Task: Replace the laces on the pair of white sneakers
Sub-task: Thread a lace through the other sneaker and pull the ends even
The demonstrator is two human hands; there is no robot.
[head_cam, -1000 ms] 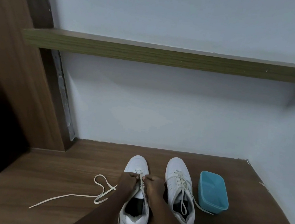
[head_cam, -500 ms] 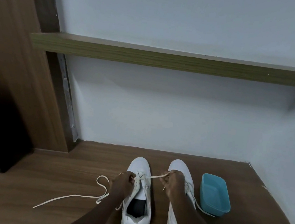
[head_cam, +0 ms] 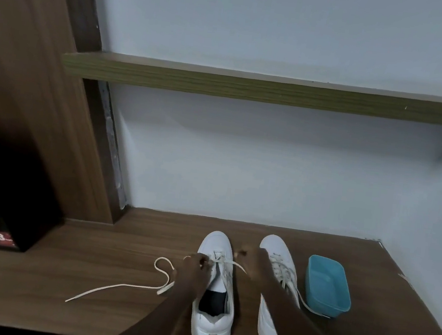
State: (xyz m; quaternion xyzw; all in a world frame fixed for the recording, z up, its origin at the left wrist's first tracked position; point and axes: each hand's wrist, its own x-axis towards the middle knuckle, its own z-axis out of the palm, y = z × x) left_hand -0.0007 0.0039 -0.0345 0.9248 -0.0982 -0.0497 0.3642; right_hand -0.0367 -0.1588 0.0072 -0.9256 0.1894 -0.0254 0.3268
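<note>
Down on the counter (head_cam: 120,252) it's dark wood grain, smooth, with a low satin sheen catching pale streaks. The left sneaker (head_cam: 211,330) shows smooth white leather-look panels, faintly glossy, a beige cloth-like tab at the heel and a dark matt insole. The lace (head_cam: 230,263) at its eyelets is flat woven cream cloth, matt, and the loose lace (head_cam: 121,286) looks just the same. The right sneaker (head_cam: 274,247) has the same smooth white upper. The tub (head_cam: 328,305) is turquoise plastic, smooth and softly shiny. Above, the shelf (head_cam: 251,89) is olive-brown wood grain, matt; the wall (head_cam: 269,173) plain matt paint; the side panel (head_cam: 29,88) warm brown wood grain.
</note>
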